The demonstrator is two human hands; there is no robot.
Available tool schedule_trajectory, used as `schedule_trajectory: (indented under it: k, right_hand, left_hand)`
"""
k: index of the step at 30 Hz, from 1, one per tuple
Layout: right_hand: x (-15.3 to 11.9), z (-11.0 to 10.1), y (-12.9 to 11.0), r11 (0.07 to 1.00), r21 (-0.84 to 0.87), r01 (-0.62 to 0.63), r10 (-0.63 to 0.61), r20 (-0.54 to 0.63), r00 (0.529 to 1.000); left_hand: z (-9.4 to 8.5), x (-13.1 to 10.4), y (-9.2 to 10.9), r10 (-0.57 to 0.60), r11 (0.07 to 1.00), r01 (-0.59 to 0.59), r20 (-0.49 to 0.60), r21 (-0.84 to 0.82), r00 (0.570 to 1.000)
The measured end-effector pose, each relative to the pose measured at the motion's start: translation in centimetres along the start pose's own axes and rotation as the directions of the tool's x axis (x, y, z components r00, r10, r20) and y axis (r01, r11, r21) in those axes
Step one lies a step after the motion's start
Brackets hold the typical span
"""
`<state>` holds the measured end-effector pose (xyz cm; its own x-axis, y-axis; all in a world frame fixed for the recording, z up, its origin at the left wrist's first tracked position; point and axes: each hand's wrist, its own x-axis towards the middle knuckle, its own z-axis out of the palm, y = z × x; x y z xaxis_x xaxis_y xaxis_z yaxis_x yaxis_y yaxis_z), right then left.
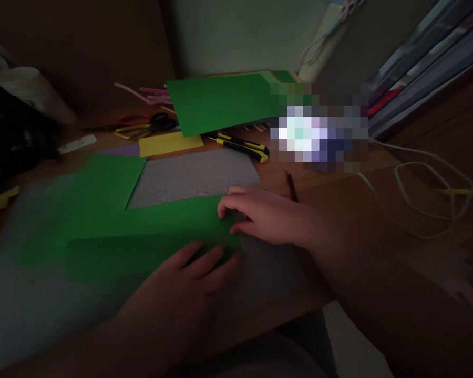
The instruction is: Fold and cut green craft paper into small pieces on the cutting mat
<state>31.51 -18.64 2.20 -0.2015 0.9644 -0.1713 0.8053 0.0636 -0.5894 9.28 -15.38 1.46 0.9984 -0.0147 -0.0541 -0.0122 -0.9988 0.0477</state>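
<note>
On a dim wooden desk the person works a large sheet of green paper that lies on a grey cutting mat near the front edge of the desk, its left part blurred and reaching toward the front-left corner. The sheet has an L-like outline, with a wide part at the left and a long strip running right along the front of the mat, so that the bare grey of the mat shows behind the strip. The right hand rests at the right end of that strip, fingers curled with the thumb and fingertips closed on the paper's end, pinching or pressing it; the light is too low to tell which. The left hand lies flat, fingers together and stretched out, pressing down on the front edge of the same sheet just beside the right hand, the two hands near but not touching. Behind the mat, toward the middle of the desk, a yellow-and-black utility knife lies at a slant, with a piece of yellow paper to its left. Farther back a second green sheet is tilted up toward the back edge. Scissors with black handles lie left of it, near some pink strips. A white cable loops across the right side of the desk, well apart from both hands.
</note>
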Motion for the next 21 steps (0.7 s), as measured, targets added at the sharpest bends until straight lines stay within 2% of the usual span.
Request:
schedule_trajectory:
  k: [5, 11, 17, 21]
  right_hand:
    - [0.1, 0.1, 0.2, 0.999, -0.029, 0.034, -0.034, -0.009, 0.999]
    - [0.1, 0.0, -0.1, 0.999, -0.035, 0.023, -0.022, 0.016, 1.0]
    - [0.0, -0.2, -0.2, 0.999, -0.036, 0.024, -0.024, 0.01, 1.0]
    - [0.0, -0.1, 0.1, 0.999, -0.024, 0.04, -0.04, -0.005, 0.999]
  left_hand:
    - [-0.2, 0.2, 1.2, 0.006, 1.0, -0.006, -0.026, -0.005, 1.0]
    - [-0.5, -0.3, 2.6, 0.022, 1.0, -0.024, -0.157, -0.012, 0.987]
    - [-0.7, 0.7, 3.0, -0.023, 1.0, 0.025, -0.124, 0.017, 0.992]
    - [-0.5, 1.0, 3.0, -0.025, 1.0, 0.025, -0.151, 0.002, 0.988]
